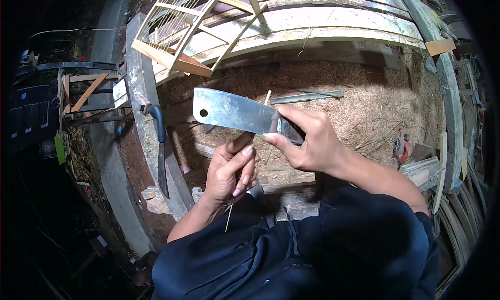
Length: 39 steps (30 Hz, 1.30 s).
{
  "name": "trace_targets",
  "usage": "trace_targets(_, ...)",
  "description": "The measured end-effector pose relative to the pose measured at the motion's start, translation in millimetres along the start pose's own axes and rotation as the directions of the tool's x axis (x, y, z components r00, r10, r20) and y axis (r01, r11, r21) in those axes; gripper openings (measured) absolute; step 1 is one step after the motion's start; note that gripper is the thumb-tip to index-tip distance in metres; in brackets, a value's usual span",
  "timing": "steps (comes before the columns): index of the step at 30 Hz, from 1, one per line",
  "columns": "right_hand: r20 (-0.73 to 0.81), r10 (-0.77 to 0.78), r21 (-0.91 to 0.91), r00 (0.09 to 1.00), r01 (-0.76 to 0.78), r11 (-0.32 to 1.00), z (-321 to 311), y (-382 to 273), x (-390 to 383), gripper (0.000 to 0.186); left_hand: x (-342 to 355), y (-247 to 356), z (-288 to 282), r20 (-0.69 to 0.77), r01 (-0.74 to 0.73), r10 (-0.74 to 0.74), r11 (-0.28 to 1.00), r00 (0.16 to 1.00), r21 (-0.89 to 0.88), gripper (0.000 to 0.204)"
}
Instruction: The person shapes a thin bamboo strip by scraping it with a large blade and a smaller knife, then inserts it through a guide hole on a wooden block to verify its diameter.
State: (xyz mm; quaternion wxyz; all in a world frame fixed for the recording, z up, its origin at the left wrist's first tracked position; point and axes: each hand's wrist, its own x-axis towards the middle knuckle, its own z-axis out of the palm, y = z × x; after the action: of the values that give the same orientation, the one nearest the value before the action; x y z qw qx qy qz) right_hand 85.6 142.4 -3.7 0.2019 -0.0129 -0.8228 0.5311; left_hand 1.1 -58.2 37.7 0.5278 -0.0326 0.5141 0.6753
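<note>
A broad steel cleaver [232, 110] with a round hole near its end lies across the view in front of me. My right hand [310, 138] grips it at the handle end, thumb and fingers closed near the blade's heel. The blade points left. Just below the blade, my left hand [229, 170] is closed with its fingers pinched together. A thin pale bamboo strip [228, 218] comes out under that hand; the rest of it is hidden by the fingers. I cannot tell whether the strip touches the blade.
A dark-handled knife [160, 124] rests on the left wooden beam [138, 71]. At the back, a wooden frame with thin slats [195, 27] leans over pale planks [323, 21]. Shavings [359, 99] cover the ground, with a red-and-grey tool [402, 145] at right.
</note>
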Motion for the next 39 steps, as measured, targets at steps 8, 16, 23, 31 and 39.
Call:
trace_targets(8, -0.049, -0.079, -0.087, 0.996, 0.075, 0.993, 1.1, -4.3, -2.5, 0.043, 0.4, -5.1, -2.3, 0.066, -0.001, 0.003, 1.000, 0.998, -0.030, 0.032)
trace_targets(16, -0.078, -0.132, -0.098, 0.988, 0.124, 0.987, 5.2, -3.2, -7.8, 0.039, -6.3, -9.9, 5.4, -0.133, 0.011, -0.008, 1.000, 0.991, 0.022, 0.045)
trace_targets(23, -0.054, -0.065, -0.120, 0.996, 0.058, 0.991, -3.4, 5.6, -1.9, 0.051, 3.2, -2.0, -0.2, 0.044, -0.008, 0.013, 0.994, 0.999, -0.113, 0.034)
trace_targets(31, 0.085, 0.051, -0.075, 0.995, -0.044, 0.996, 0.7, -5.6, -5.8, 0.059, 0.2, -4.6, -1.0, 0.016, -0.058, 0.059, 0.997, 0.998, -0.053, 0.017)
trace_targets(39, -0.027, -0.155, -0.155, 0.988, 0.149, 0.977, -0.3, -3.4, 2.0, 0.044, 5.7, -5.8, -0.6, -0.055, -0.028, 0.028, 1.000, 0.998, 0.001, 0.017)
